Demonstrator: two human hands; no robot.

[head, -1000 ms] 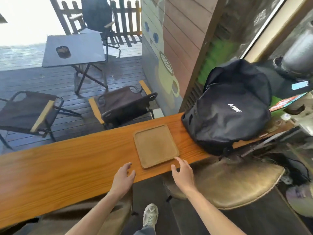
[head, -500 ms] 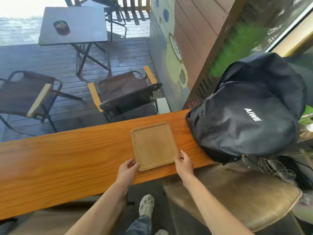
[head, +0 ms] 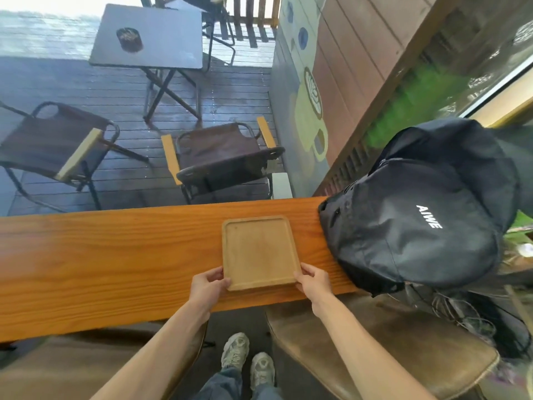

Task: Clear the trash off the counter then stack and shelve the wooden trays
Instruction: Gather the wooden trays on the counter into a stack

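I can see only one wooden tray (head: 259, 252), and no shelf or trash shows anywhere in my view. My fingertips are hard to see, because they curl around the tray's near corners. I cannot tell if the tray is lifted or flat on the bench (head: 115, 261). The right end of the bench is hidden under a black backpack (head: 418, 215), and the left end runs out of the picture. The things to the right of the backpack are blurry, and I cannot make them out.

The tray is almost square. Its slightly longer side runs away from me, across the bench. It sits a bit turned, so its far edge leans a little to the left. The hollow side faces up, and nothing is in it. It lies near the bench's front edge, just left of the backpack but not touching it.

I count two hands. My left hand (head: 209, 285) pinches the near left corner of the tray, thumb on top. My right hand (head: 314, 280) pinches the near right corner the same way.

Behind the bench I count two folding chairs (head: 222, 160) and one small dark table (head: 150, 36) with one round thing on it. Below the bench I see two brown stools (head: 389, 342) and my two shoes (head: 248, 362).
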